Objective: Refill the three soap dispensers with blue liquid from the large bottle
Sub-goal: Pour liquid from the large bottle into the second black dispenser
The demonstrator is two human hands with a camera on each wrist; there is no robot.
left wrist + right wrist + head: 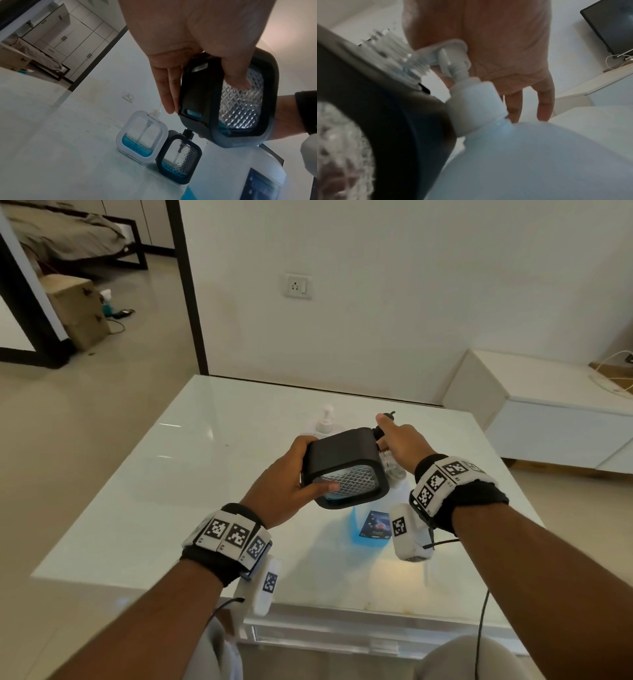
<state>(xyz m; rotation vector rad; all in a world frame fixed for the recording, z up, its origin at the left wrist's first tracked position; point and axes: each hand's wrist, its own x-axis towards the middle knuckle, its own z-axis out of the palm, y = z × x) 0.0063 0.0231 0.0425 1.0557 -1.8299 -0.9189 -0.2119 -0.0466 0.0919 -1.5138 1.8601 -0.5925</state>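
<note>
My left hand (287, 487) grips a black-framed dispenser (346, 470) with diamond-cut clear sides, tilted over the large bottle (370, 525). A little blue liquid lies in the dispenser's low corner (223, 128). Its open threaded neck (399, 60) sits at the nozzle of the bottle's white pump (447, 54). My right hand (400, 443) lies on top of that pump with straight fingers (544, 102). The large bottle (530, 162) is translucent, with blue liquid and a dark label. A white-framed dispenser (142, 136) and a second black one (180, 158) stand behind on the table, each with some blue liquid.
The white glass table (171, 474) stands against the wall. A low white cabinet (548, 412) with cables is at the right, and a dark screen (611, 27) stands there. At the left a doorway opens on a bedroom, with a cardboard box (78, 309) on the floor.
</note>
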